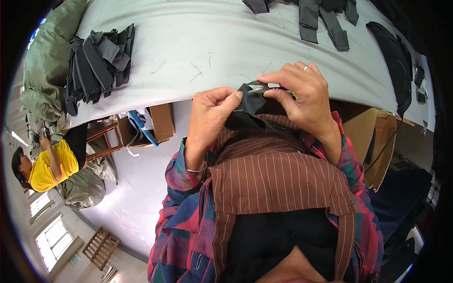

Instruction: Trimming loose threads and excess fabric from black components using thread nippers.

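At the far left of the room, well apart from the bench, a person in a yellow shirt bent over, beside grey-green bundles of cloth. On the left end of the bench, a stack of dark grey fabric strips, lying close to the near edge, with a green heap of cloth just beyond the bench's left corner. Below that edge, an open cardboard box on the floor.

At the near edge, middle of the bench: left hand closed, thumb and fingertips pinching a small piece of dark grey fabric on its left side. A thin bangle on that wrist. Right hand closed too, gripping small snips with thumb and forefinger against the top of the same piece; a ring on one finger. Fabric piece held just off the bench's near edge, above a brown striped apron.

Toward the far right corner, more dark grey strips spread flat, and a black bag-like piece along the right edge. Loose threads scattered over the white surface.
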### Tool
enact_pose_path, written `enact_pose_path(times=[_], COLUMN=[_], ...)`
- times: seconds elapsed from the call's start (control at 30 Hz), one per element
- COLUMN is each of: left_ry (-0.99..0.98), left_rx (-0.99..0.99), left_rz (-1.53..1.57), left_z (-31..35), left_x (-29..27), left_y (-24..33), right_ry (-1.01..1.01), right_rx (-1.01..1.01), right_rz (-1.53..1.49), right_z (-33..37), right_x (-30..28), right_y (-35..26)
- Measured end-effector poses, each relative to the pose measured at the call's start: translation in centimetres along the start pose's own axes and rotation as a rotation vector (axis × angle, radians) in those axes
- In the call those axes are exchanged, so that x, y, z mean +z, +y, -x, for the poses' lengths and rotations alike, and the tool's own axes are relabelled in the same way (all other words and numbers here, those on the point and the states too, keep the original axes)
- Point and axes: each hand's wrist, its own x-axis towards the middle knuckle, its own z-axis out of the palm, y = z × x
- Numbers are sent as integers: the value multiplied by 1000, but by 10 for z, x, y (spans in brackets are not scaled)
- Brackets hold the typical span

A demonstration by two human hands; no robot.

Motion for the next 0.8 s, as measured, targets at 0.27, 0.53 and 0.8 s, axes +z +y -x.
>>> enact_pose_path(times=[0.27, 0.53, 0.8], left_ry=[-13, -33, -26], left_rx=[-13, -42, -59], left_rz=[22, 339, 402], left_z=[0, -2, -5], left_x=[-1, -13, -16], left_y=[-1, 0, -2], right_ry=[-28, 127, 112], right_rx=[-101, 30, -133], right_rz=[153, -49, 122], right_z=[-1, 0, 3], right_x=[-2, -4, -6], right_y=[-2, 4, -3])
